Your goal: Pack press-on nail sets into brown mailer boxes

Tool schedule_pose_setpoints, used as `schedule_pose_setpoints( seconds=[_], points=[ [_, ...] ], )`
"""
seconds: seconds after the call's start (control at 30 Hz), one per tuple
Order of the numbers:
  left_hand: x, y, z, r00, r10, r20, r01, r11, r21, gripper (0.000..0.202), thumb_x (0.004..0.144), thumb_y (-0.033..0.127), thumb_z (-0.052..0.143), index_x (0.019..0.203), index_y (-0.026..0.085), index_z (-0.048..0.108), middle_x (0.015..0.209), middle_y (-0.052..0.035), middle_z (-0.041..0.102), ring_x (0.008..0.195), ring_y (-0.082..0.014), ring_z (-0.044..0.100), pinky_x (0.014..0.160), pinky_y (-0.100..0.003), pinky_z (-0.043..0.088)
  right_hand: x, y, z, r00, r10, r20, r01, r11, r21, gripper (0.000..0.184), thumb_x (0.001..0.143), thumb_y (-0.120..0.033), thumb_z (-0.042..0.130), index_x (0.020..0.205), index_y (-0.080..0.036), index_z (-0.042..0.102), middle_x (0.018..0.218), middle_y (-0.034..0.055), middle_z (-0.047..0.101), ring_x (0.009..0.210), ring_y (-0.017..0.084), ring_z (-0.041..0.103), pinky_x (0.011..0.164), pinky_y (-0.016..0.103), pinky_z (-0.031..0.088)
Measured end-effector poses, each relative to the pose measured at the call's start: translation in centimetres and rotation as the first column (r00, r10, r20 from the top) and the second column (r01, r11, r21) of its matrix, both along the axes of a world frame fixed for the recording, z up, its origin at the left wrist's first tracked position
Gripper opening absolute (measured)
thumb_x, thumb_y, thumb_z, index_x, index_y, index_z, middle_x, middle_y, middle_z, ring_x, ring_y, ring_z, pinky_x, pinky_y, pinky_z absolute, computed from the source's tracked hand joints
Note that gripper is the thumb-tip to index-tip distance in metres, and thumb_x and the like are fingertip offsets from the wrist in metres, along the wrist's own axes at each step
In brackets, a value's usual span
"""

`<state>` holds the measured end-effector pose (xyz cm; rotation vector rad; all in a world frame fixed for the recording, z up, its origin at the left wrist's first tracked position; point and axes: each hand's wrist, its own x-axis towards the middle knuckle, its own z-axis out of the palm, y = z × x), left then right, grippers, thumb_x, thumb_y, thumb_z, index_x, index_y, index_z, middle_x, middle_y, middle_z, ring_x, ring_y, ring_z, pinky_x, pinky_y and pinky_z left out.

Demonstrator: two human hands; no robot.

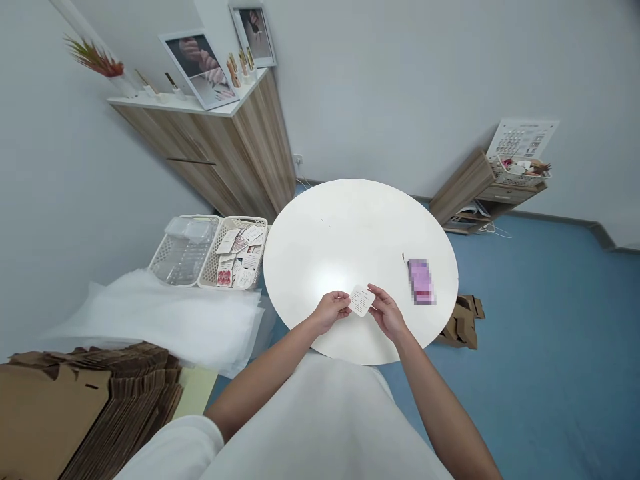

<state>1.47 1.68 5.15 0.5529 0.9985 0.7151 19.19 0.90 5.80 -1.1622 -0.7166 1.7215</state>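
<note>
Between my two hands is a small white card with rounded corners and rows of fine print too small to read. My left hand pinches its left edge. At the opposite edge, my right hand grips it with thumb and fingers. Both hands are over the near part of a round white table. To the right on the tabletop lies a blurred pink-purple rectangular object, with a small dark item beside it.
Left of the table, one white basket holds printed cards, another clear plastic boxes. White translucent sheets and stacked flat cardboard are nearer me. Cardboard sits on the floor at right. Wooden cabinets stand behind.
</note>
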Motion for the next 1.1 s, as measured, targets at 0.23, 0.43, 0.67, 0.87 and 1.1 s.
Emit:
schedule_pose_setpoints(
  seconds=[0.23,0.43,0.67,0.87,1.1],
  points=[
    [0.1,-0.3,0.1,0.982,-0.132,0.136,0.153,0.976,-0.152,0.032,0.064,0.027,0.068,0.089,0.017,0.051,0.079,-0.0046,0.060,0.067,-0.0097,0.057,0.069,-0.027,0.042,-1.1,0.2,0.5,0.991,0.132,-0.030,-0.132,0.991,-0.010,0.031,0.065,-0.036,0.064,0.094,-0.028,0.057,0.098,0.0025,0.060,0.089,0.017,0.056,0.082,0.037,0.040],
    [-0.7,-0.1,-0.1,0.985,-0.169,0.024,0.171,0.982,-0.085,0.029,0.068,0.036,0.061,0.092,0.019,0.055,0.102,-0.0071,0.058,0.090,-0.0164,0.056,0.076,-0.029,0.041,-0.9,0.5,-0.3,0.998,0.048,0.033,-0.047,0.998,-0.029,0.026,0.064,-0.041,0.064,0.081,-0.022,0.059,0.082,0.0011,0.060,0.075,0.014,0.055,0.073,0.034,0.043],
    [-1.6,0.1,-0.6,0.993,-0.113,-0.038,0.115,0.991,0.068,0.035,0.070,0.044,0.058,0.089,0.016,0.059,0.086,-0.0067,0.060,0.073,-0.0125,0.057,0.069,-0.028,0.043,-0.2,0.4,-0.5,0.984,-0.004,0.179,0.010,0.999,-0.035,0.034,0.061,-0.041,0.065,0.087,-0.020,0.059,0.079,0.0012,0.057,0.073,0.014,0.054,0.066,0.031,0.044],
    [-1.0,-0.4,-1.0,0.988,-0.073,-0.136,0.104,0.967,0.234,0.036,0.067,0.033,0.063,0.097,0.014,0.057,0.069,-0.0014,0.057,0.064,-0.0103,0.055,0.069,-0.029,0.043,-0.3,0.0,-0.6,0.968,-0.009,0.250,0.010,1.000,-0.003,0.034,0.060,-0.042,0.064,0.085,-0.020,0.059,0.082,0.0015,0.056,0.070,0.013,0.054,0.063,0.029,0.045],
    [-0.5,-1.0,-1.1,0.979,0.000,-0.206,0.064,0.951,0.302,0.043,0.071,0.026,0.058,0.112,0.016,0.049,0.071,-0.0001,0.054,0.061,-0.0085,0.053,0.065,-0.027,0.045,-0.1,-0.5,-0.8,0.967,0.005,0.254,-0.005,1.000,-0.004,0.042,0.066,-0.046,0.058,0.100,-0.022,0.058,0.085,0.0024,0.057,0.074,0.014,0.055,0.069,0.032,0.046]
  ],
)
